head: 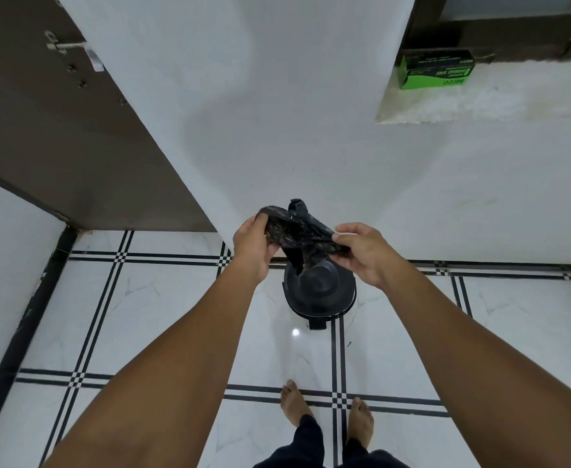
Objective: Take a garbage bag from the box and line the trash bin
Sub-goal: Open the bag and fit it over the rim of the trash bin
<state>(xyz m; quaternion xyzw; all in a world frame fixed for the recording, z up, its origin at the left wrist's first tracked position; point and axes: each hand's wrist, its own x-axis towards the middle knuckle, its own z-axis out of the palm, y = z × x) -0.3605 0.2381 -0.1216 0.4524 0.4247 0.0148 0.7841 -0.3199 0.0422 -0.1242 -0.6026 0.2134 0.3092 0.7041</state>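
A crumpled black garbage bag (294,234) hangs between my two hands, above the trash bin. My left hand (252,249) grips the bag's left end with curled fingers. My right hand (362,253) pinches its right end. A loose flap of the bag dangles down over the bin. The black round trash bin (319,292) stands on the floor against the white wall, its lid closed and its pedal facing me. The green and black garbage bag box (436,69) lies on a stone ledge at the upper right, far from both hands.
A brown door (57,130) with a latch stands at the left. The white stone ledge (500,103) juts from the wall at the upper right. White floor tiles with black lines surround the bin. My bare feet (328,417) stand just in front of it.
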